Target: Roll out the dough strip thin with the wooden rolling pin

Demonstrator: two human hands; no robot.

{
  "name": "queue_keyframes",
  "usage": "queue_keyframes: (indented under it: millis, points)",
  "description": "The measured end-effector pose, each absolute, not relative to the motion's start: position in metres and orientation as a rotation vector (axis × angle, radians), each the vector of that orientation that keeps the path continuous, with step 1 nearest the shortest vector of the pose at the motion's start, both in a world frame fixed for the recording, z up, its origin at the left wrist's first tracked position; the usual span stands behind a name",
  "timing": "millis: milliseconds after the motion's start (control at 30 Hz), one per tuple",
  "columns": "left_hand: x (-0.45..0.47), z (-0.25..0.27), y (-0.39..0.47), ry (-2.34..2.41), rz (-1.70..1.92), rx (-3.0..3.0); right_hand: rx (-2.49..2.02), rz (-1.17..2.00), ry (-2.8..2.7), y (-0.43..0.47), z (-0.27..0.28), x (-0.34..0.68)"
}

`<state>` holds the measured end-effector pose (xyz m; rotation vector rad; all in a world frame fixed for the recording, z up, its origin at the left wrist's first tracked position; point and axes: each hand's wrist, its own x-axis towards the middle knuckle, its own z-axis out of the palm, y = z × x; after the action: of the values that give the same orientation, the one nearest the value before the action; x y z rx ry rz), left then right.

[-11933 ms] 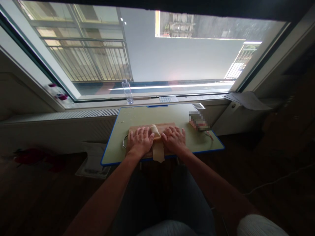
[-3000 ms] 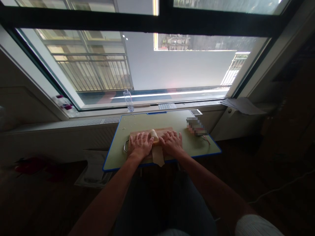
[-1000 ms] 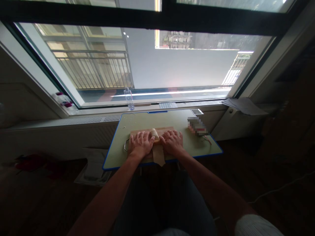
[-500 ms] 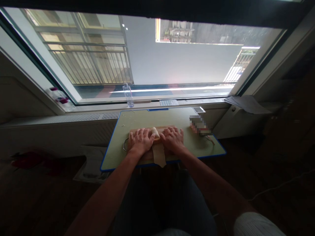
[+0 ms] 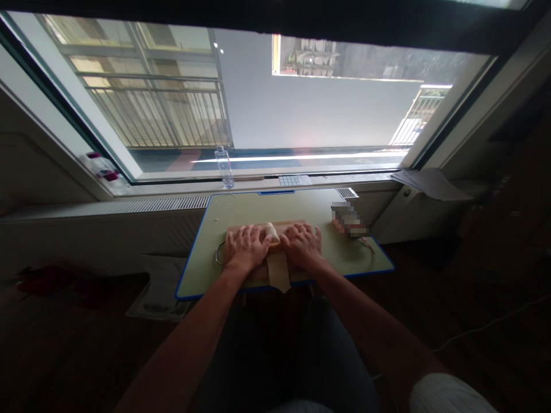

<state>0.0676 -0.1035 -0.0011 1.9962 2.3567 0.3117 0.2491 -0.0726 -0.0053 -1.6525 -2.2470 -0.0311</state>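
Note:
A wooden board [image 5: 297, 222] with a wire handle at its left lies on a small green table [image 5: 340, 255]. My left hand [image 5: 246, 245] rests palm down over the board's left part, fingers stretched forward. On the right part, my right hand [image 5: 301, 241] lies the same way. Between my thumbs sits a pale, thick piece of dough [image 5: 271, 232]. A short light-wood bar [image 5: 274, 246] shows just below it; its ends, if any, are hidden under my palms. A flat dough strip [image 5: 279, 272] comes out towards me and hangs over the table's front edge.
A blurred-out packet [image 5: 349, 219] lies at the table's right. A clear bottle [image 5: 224, 167] stands on the windowsill, and another bottle with a purple cap [image 5: 103, 167] is at the far left. Papers [image 5: 430, 182] lie at the right. A radiator [image 5: 172, 204] runs under the window.
Both hands and the dough stay in practically the same place. Only the camera view has shifted very slightly.

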Motion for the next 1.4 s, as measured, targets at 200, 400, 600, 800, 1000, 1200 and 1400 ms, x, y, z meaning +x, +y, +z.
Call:
queue_keyframes:
  millis: [200, 400, 600, 800, 1000, 1200, 1400]
  points:
    - [0.071, -0.001, -0.112, 2.376, 0.293, 1.999, -1.63, -0.067, -2.251, -0.078, -0.011, 0.252]
    - [0.072, -0.001, -0.117, 2.363, 0.305, 2.008, -1.637, -0.057, -2.258, -0.082, -0.01, 0.254]
    - [0.07, -0.002, -0.116, 2.356, 0.308, 2.012, -1.631, -0.025, -2.251, -0.082, -0.008, 0.254]
    - [0.07, 0.0, -0.112, 2.358, 0.286, 1.99, -1.625, -0.036, -2.258, -0.079, -0.007, 0.253]
    - [0.069, -0.002, -0.107, 2.363, 0.318, 2.016, -1.652, -0.036, -2.26, -0.075, -0.006, 0.25]
    - [0.069, 0.0, -0.103, 2.373, 0.317, 2.006, -1.662, -0.055, -2.261, -0.07, -0.005, 0.248]
    - [0.07, 0.001, -0.106, 2.377, 0.316, 2.01, -1.645, -0.069, -2.257, -0.072, -0.007, 0.249]
